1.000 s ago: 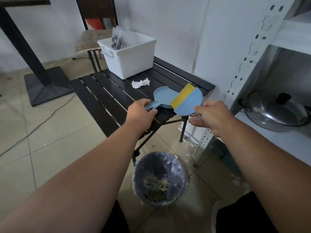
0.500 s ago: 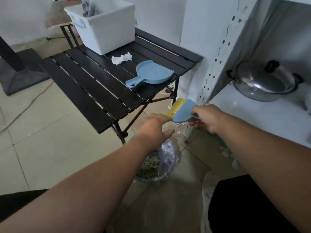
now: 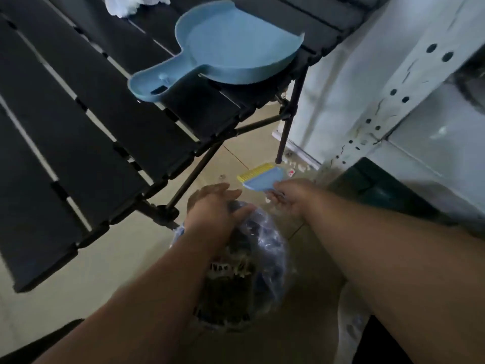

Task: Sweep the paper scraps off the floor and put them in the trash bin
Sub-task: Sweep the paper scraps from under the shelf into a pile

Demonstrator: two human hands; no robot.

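Note:
My right hand (image 3: 290, 199) holds a small blue brush with yellow bristles (image 3: 261, 177) low over the floor, near the table leg. My left hand (image 3: 216, 206) is spread, fingers apart, over the far rim of the trash bin (image 3: 270, 248), which is lined with clear plastic and holds scraps. Whether it touches the liner I cannot tell. The blue dustpan (image 3: 228, 53) lies on the black slatted table (image 3: 78, 143), its handle pointing toward me. Small paper scraps (image 3: 291, 172) lie on the tiles by the wall.
A crumpled white tissue (image 3: 126, 3) lies on the table's far part. A thin black table leg (image 3: 287, 122) stands just beyond the brush. A white perforated shelf post (image 3: 380, 106) and a dark green box (image 3: 372, 185) are at the right.
The dustpan was set down on the table and my left hand let go of it. Both hands dropped toward the floor; the left now hovers at the bin, the brush is lower.

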